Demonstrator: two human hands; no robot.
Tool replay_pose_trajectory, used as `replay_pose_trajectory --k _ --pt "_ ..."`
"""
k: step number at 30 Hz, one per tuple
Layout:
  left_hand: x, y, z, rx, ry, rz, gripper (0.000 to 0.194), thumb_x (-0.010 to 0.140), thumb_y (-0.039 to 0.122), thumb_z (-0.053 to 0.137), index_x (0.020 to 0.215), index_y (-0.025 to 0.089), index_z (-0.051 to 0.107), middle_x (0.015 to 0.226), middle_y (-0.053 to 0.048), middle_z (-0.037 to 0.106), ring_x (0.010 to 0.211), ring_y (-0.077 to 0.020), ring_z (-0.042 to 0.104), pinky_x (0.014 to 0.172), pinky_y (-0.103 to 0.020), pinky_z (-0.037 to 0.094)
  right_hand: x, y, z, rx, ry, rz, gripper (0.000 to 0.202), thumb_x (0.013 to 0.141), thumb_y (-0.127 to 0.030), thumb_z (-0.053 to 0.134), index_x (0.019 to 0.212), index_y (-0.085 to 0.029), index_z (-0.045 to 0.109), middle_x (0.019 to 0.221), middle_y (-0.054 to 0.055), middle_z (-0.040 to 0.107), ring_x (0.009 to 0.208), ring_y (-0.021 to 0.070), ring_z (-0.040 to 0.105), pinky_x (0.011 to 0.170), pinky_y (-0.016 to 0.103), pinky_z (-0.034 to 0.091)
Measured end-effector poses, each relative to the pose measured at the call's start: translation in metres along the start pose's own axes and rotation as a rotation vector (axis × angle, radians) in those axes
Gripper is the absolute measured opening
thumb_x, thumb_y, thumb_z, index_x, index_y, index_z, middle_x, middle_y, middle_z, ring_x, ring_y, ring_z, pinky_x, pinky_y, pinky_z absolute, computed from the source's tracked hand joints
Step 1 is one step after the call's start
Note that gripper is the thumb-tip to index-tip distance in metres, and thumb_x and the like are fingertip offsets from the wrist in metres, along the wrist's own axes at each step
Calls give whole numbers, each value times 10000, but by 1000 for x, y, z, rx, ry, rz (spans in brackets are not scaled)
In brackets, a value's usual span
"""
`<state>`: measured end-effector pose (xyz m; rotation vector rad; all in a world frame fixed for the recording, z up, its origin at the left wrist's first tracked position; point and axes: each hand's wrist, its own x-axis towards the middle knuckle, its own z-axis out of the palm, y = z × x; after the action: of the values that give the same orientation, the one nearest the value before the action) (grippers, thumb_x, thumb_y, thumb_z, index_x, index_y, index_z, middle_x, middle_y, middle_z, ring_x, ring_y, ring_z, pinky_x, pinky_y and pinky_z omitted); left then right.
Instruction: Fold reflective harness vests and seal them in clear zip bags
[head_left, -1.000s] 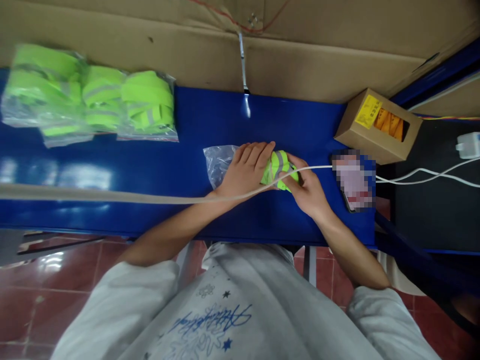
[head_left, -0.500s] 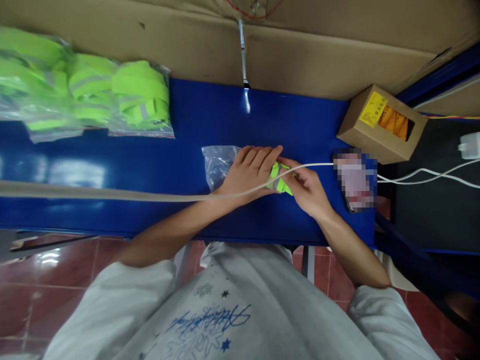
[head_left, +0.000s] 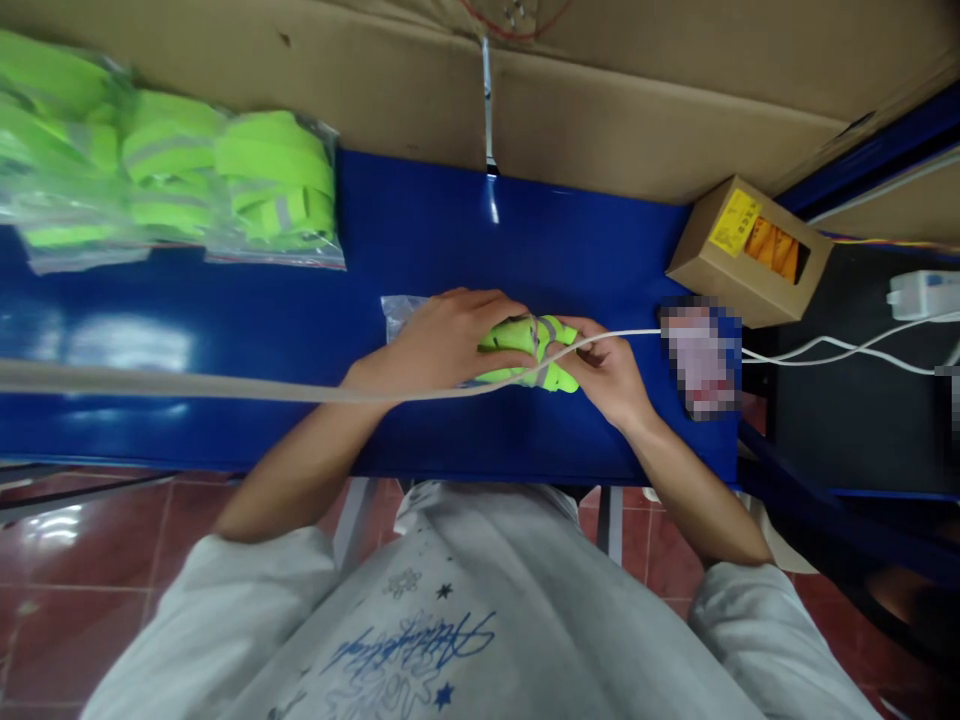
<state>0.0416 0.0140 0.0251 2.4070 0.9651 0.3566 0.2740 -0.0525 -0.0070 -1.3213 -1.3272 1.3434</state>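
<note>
1. Left hand (head_left: 435, 342) and right hand (head_left: 613, 378) sit close together over the blue table (head_left: 600, 245), nearer to its front edge than to the cardboard at the back.
2. Left arm (head_left: 304, 460) slants forward and inward from the sleeve, elbow out to the side, with the wrist over the table. Right arm (head_left: 701, 490) mirrors it, running forward and inward.
3. The left hand lies back-up and arched in a loose C, fingers along the far side and thumb along the near side, with the left part of a neon-green bundle (head_left: 507, 338) held in the gap.
4. The right hand is drawn narrow, its thumb and bent fingers pinching the right end of the same bundle; some of its fingertips are hidden.
5. The bundle, banded with grey strips, spans the space between the two hands, just above or on the table; which of these cannot be told.
6. Clear plastic bag (head_left: 400, 312) shows its corner beyond the left hand; how far it encloses the bundle is hard to tell.
7. White cable (head_left: 634, 333) crosses the view in front of both hands.
</note>
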Motion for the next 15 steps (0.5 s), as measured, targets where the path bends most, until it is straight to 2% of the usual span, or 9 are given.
replay_pose_trajectory --k 4,8,10,12,15 --pt "-1 4 5 -57 -5 29 486 1035 597 545 1230 182 706 1144 -90 759 1045 -257 707 925 -360 491 -4 -4 -2 -105 -58 -66 344 903 -504 787 1138 -255 817 988 -1 808 843 172 751 748 269 592" --pt "-4 7 0 -63 -18 6 558 1019 640 554 1312 178 667 1223 -107 735 1088 -271 704 918 -354 504 -6 -11 -7 -171 -46 -157 220 952 -423 748 1085 -279 847 1061 -3 826 1048 238 787 974 361 616" --pt "-5 8 -3 -34 -7 -50 601 989 687 574 1275 169 676 1172 -106 739 1034 -271 713 845 -337 507 -6 -14 -9 -219 -4 -207 207 959 -404 740 1080 -277 851 1073 7 830 1068 254 792 996 387 625" --pt "-6 9 -2 -12 -3 -78 593 972 713 582 1158 162 702 1064 -90 745 926 -251 715 758 -316 482 -7 -15 -9 -295 19 -273 201 977 -371 716 1097 -279 848 1091 13 830 1068 254 795 994 387 634" --pt "-6 14 6 -9 0 -77 549 985 689 586 1045 155 699 976 -78 738 850 -227 707 703 -301 440 -7 -13 -9 -444 -6 -396 209 994 -305 676 1121 -287 842 1127 16 826 1077 242 795 982 364 638"
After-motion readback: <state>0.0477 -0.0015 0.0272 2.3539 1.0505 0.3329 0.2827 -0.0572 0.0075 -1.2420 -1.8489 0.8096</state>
